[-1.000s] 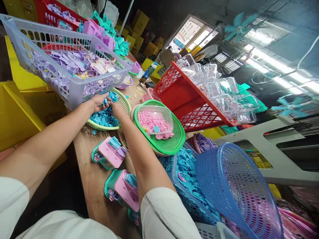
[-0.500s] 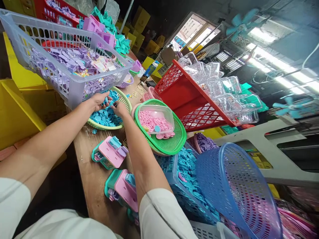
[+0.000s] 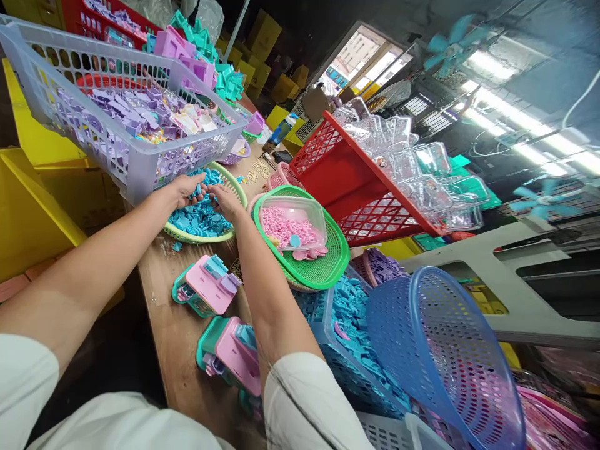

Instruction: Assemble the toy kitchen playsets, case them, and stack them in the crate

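Both hands reach into a light green basket (image 3: 234, 187) filled with small blue plastic pieces (image 3: 199, 219). My left hand (image 3: 185, 189) is cupped with fingers curled round a few of the blue pieces. My right hand (image 3: 225, 201) pinches at the pile just beside it, fingers together. Nearer me on the wooden table (image 3: 173, 337) lie two pink-and-teal toy assemblies, one (image 3: 209, 286) between my forearms and another (image 3: 232, 356) under my right arm.
A lilac crate (image 3: 112, 147) of purple parts hangs over the left. A green basket (image 3: 323, 265) holds a clear tub of pink pieces (image 3: 288, 226). A red crate (image 3: 347, 187) carries clear shells. Blue baskets (image 3: 440, 350) stand at right, yellow bins (image 3: 28, 212) at left.
The hands have stayed in the light green basket, shifting only slightly among the blue pieces. The view moved a little.
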`<state>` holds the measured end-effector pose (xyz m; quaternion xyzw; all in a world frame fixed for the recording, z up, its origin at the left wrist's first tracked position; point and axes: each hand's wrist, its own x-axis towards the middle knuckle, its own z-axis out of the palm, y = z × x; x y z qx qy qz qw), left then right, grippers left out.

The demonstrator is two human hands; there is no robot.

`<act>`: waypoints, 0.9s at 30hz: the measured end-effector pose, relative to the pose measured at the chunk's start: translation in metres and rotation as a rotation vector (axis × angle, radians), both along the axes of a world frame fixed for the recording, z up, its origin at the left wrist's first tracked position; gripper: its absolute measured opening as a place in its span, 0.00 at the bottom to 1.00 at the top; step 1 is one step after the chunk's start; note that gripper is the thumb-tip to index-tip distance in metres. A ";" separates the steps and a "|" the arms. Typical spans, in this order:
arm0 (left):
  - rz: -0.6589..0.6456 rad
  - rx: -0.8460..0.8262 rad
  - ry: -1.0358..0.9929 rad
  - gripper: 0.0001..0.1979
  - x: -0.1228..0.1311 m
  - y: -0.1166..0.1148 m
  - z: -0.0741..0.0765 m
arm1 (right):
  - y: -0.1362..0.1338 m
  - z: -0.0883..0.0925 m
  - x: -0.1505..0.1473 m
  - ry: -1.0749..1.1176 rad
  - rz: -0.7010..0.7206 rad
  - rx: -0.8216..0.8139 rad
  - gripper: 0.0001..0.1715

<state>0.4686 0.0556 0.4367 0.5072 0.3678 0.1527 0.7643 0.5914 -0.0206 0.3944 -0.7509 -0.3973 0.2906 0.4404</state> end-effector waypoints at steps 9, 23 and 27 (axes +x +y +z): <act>0.025 0.063 0.093 0.18 0.001 0.000 -0.003 | -0.001 -0.012 -0.004 -0.506 0.064 -0.302 0.01; 0.021 0.085 0.163 0.18 0.003 -0.002 -0.002 | -0.002 0.004 0.000 -0.032 -0.077 0.007 0.11; -0.015 0.035 0.170 0.13 0.005 0.000 -0.006 | -0.003 -0.001 -0.002 0.185 -0.021 0.025 0.08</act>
